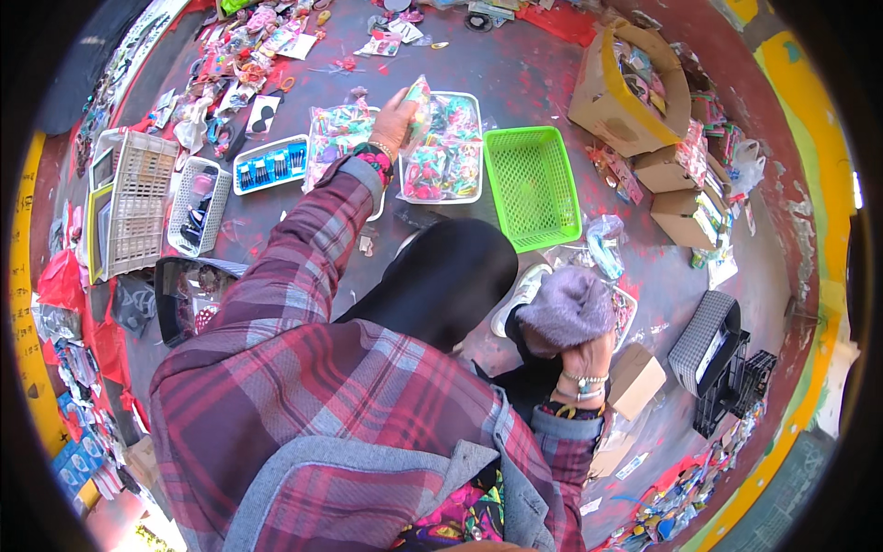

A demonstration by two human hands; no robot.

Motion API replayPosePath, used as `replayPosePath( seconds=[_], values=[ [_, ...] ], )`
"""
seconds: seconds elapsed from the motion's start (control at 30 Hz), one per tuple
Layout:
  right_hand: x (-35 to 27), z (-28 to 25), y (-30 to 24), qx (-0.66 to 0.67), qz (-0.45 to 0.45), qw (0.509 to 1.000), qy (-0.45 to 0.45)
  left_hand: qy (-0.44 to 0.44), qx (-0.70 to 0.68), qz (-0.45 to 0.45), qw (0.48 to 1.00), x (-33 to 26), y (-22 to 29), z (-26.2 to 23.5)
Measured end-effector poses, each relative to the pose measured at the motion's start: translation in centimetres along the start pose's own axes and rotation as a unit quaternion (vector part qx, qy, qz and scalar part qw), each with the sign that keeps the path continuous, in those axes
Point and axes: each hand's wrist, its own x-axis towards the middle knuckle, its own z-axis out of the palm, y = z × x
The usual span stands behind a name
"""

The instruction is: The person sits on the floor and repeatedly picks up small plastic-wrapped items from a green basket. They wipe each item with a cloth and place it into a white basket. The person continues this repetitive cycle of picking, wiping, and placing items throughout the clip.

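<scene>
The left hand (pixel 395 118) is stretched far out over the floor, closed around a small clear packet (pixel 418 99) of bright hair clips, which it holds just above the near-left edge of a white tray (pixel 477 147) already heaped with similar packets. The right hand (pixel 586 354) is pulled in by the knee, fingers curled around the bottom of a fuzzy purple thing (pixel 563 308), perhaps a knit hat or pouch; the fisheye bend makes it hard to tell which. The main risk is the long reach: with the arm fully extended, the slick packet could slip from the grip and land on the floor between the tray and a second white tray (pixel 333 129) just beside it on the left. The heaped pile could also shed packets over its low rim if nudged. A green basket (pixel 532 184) stands empty just right of the tray, apart from both hands. The sleeve (pixel 317 221) hangs close to loose bits on the floor and could drag them.
</scene>
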Motion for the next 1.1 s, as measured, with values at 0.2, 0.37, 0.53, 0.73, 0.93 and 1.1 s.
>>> replayPosePath(
  seconds=[0.2, 0.37, 0.53, 0.73, 0.93, 1.1],
  values=[
    [-0.1, 1.2, -0.3, 0.023, 0.039, 0.998, -0.037, 0.065, 0.437, 0.165, 0.882, 8.6, -9.2, -1.2],
    [0.0, 1.2, -0.2, 0.008, 0.038, 0.999, 0.003, 0.189, 0.492, 0.14, 0.839, 7.4, -12.8, -1.3],
    [-0.2, 0.9, -0.3, 0.02, 0.044, 0.999, 0.011, 0.144, 0.313, 0.114, 0.932, -4.5, -11.3, 2.4],
    [-1.0, 0.9, 0.0, -0.014, 0.028, 0.999, 0.04, -0.029, -0.231, -0.422, 0.876, -8.3, -17.8, -1.0],
    [0.1, 1.1, 0.0, -0.009, 0.054, 0.998, -0.007, 0.053, -0.324, -0.363, 0.872, -5.8, -22.7, 0.4],
    [0.4, 2.3, -0.1, 0.003, 0.072, 0.997, 0.0, 0.1, -0.423, -0.286, 0.854, -5.4, -24.3, 1.5]
  ],
)
